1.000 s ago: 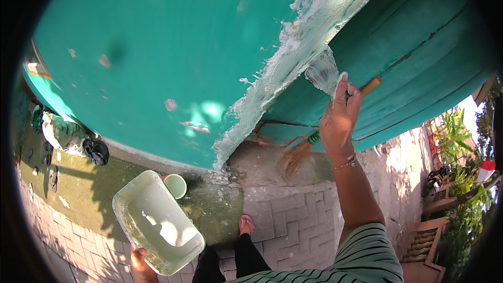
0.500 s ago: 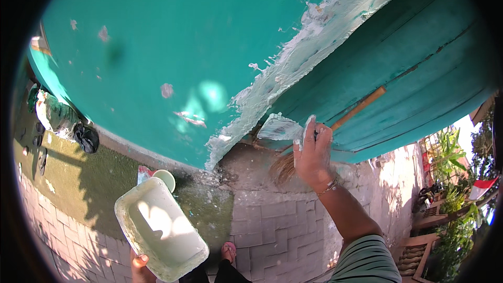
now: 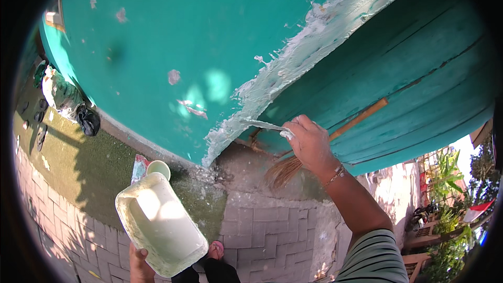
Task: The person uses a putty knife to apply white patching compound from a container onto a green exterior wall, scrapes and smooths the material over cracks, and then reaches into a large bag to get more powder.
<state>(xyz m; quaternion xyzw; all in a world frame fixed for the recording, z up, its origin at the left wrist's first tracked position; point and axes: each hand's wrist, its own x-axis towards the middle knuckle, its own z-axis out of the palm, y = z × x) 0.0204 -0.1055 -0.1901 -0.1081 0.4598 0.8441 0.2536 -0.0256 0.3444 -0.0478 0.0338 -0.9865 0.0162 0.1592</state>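
My right hand [image 3: 309, 144] is closed on a putty knife smeared with white paste. The blade [image 3: 262, 124], seen almost edge-on, points left onto the lower part of a rough white filler strip [image 3: 293, 65] along the corner of the turquoise wall [image 3: 146, 47]; contact is hard to judge. Beyond the hand a straw broom [image 3: 280, 173] leans against the darker boarded surface [image 3: 414, 52]. My left hand [image 3: 139, 262] grips the edge of a white rectangular plastic tray [image 3: 194, 236] with pale residue inside, held low at the lower left.
A pale cup [image 3: 158, 166] stands on the mossy ground past the tray. A bulky sack [image 3: 60, 91], black bag [image 3: 89, 120] and sandals [image 3: 41, 139] lie along the wall's base. My foot [image 3: 215, 249] is on paving. Plants [image 3: 448, 170] are at the right.
My right hand has come down and left, and the knife has swung from pointing up to nearly level, pointing left at the filler. My left hand still holds the tray.
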